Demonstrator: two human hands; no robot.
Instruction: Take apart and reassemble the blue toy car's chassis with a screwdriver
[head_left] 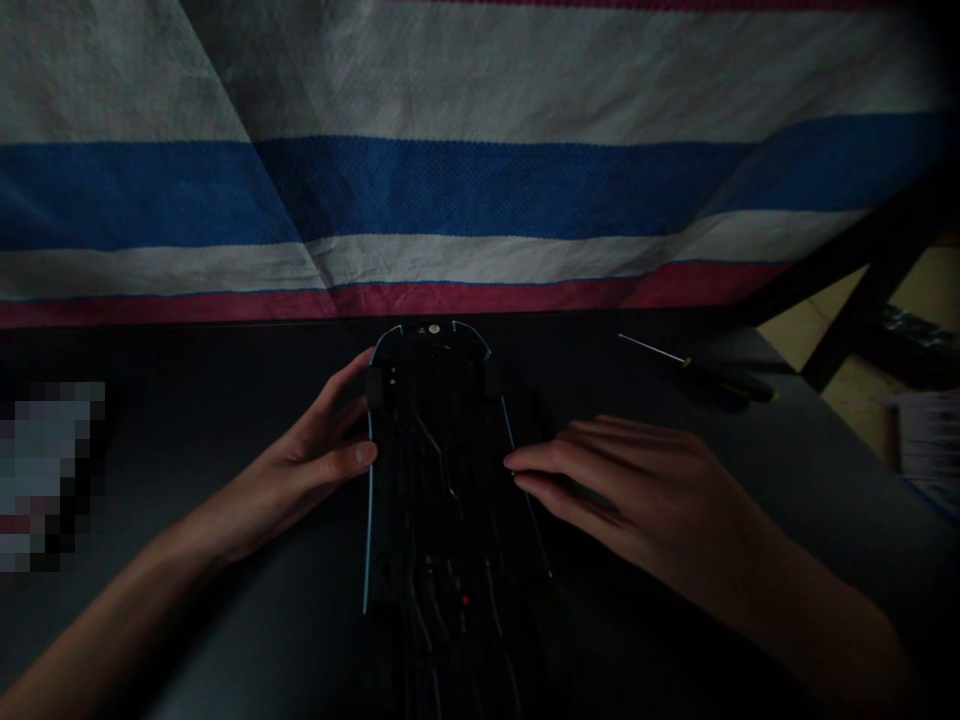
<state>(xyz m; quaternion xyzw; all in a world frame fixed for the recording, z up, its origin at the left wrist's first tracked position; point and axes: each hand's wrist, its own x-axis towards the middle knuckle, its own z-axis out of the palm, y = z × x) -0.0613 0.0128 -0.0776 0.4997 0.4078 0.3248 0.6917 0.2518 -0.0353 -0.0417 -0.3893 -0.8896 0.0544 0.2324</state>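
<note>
An upside-down model car lies in the middle of the dark table, its black underside up and a thin blue body edge showing along both sides. My left hand grips the car's left side, thumb against the edge near the front wheel and fingers partly hidden behind it. At the car's right edge, my right hand has thumb and forefinger pinched together. A tiny speck shows at those fingertips, too small and dark to name. The car's near end fades into shadow at the bottom of the view.
A screwdriver with a dark handle lies at the right on the table. A striped woven sheet hangs along the table's back edge. Something blurred out sits at the left. Dark frame bars stand beyond the right edge.
</note>
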